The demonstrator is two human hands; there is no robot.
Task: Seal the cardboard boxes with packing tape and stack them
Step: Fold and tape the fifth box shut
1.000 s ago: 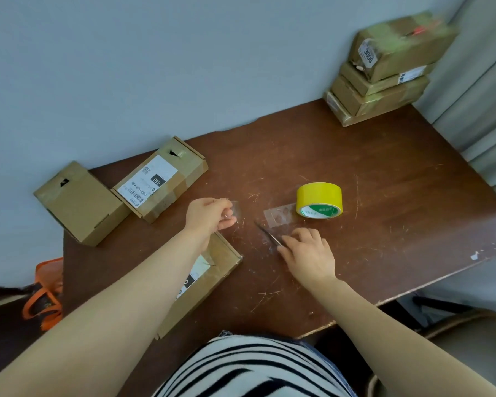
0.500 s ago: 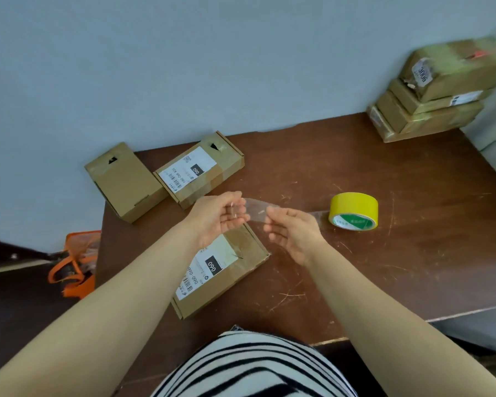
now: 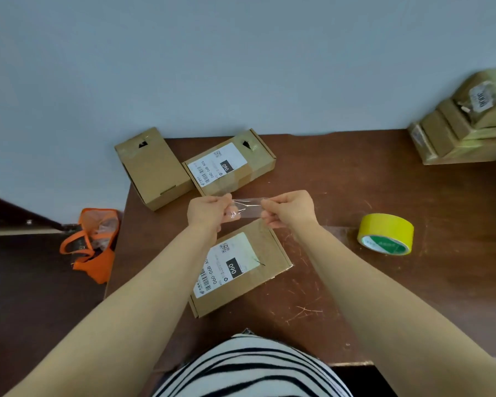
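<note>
clear tape strip (image 3: 248, 209) pinched taut between both hands' fingers (image 3: 265, 216)

Wall (image 3: 241, 67): plain, pale blue-grey, unmarked; fills the upper half of the view and meets the far edge of the table.
Table (image 3: 355, 181): dark reddish-brown wood, set against the wall. The top is worn, with many fine pale scratches near the middle and front. One small pale chip (image 3: 347, 344) near the front edge.
Floor (image 3: 26, 296): dark brown, seen to the left of the table.
Skirting (image 3: 12, 216): dark band with a pale strip below it, along the far left.
Orange bag (image 3: 93, 242): on the floor, just beside the table's left edge, with clear plastic showing inside.
Light: soft, even, without hard shadows.
</note>
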